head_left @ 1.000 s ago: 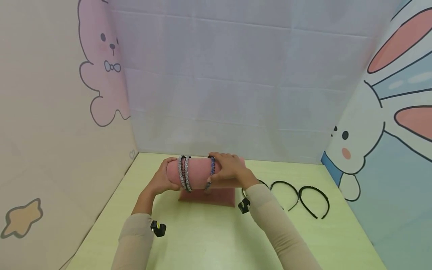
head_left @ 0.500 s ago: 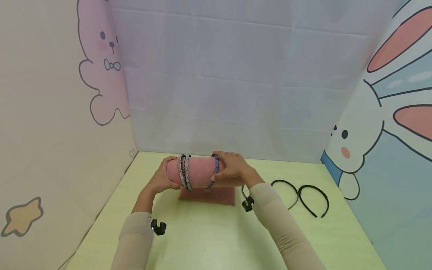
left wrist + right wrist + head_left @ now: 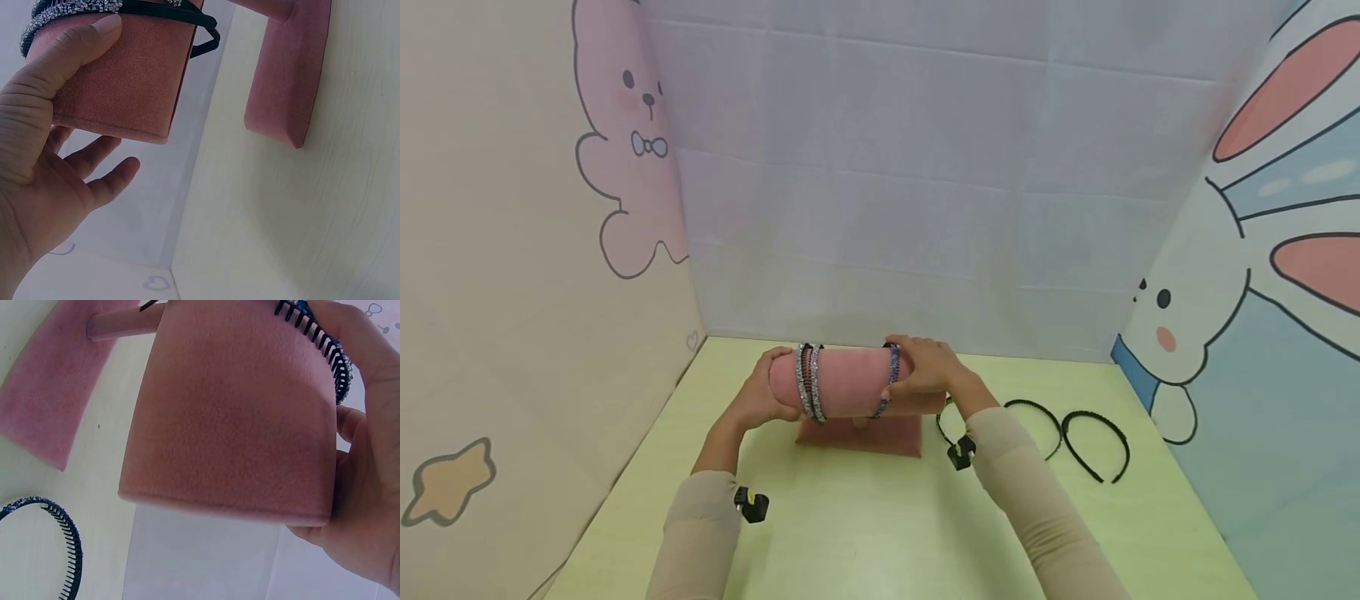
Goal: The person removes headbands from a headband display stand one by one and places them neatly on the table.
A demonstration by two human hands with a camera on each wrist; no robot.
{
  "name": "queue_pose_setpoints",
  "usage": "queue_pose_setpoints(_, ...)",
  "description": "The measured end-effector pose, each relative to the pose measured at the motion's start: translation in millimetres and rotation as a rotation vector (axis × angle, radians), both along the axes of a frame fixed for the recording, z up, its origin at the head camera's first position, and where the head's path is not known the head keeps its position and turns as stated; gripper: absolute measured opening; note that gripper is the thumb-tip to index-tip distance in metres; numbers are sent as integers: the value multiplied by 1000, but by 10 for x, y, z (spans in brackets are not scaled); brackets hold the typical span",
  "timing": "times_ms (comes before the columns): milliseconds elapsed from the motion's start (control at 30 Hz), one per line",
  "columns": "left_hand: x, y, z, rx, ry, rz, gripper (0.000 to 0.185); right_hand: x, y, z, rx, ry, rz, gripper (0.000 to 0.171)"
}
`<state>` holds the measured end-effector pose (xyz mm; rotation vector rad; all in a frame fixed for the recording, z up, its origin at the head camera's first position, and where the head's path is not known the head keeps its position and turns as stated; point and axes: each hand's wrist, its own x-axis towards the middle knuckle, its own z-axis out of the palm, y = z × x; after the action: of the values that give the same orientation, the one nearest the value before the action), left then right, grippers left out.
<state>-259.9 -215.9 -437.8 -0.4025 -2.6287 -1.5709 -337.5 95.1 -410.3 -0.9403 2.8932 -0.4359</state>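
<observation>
Matt pink velvety stand (image 3: 850, 385), rhinestone headbands (image 3: 809, 383)

Head view looks down from afar; both wrist views, close underneath, share the pink roll (image 3: 848, 382).

Both arms reach forward from about 6 o'clock, forearms in beige sleeves converging toward 12. The left hand (image 3: 758, 398) cups inward, thumb on top pointing to 3 o'clock, fingers loosely spread below. The right hand (image 3: 928, 372) sits opposite at 3 o'clock, fingers curled over and thumb pressed in, its wrist bent slightly toward 9.
</observation>
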Motion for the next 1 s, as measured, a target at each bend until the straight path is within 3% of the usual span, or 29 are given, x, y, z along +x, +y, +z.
queue_pose_setpoints(433, -19, -23, -21, 3, 10, -7, 106, -45, 106, -36, -93, -89, 10, 97)
queue_pose_setpoints(667, -218, -124, -295, 6, 6, 16, 110, -81, 177, -52, -111, -103, 7, 97)
queue_pose_setpoints(767, -245, -139, -339, 6, 12, 23, 110, -83, 211, -47, -131, -123, 18, 97)
queue_pose_setpoints(1000, -218, -130, -289, 29, 6, 10, 109, -64, 251, -41, -127, -124, 18, 103)
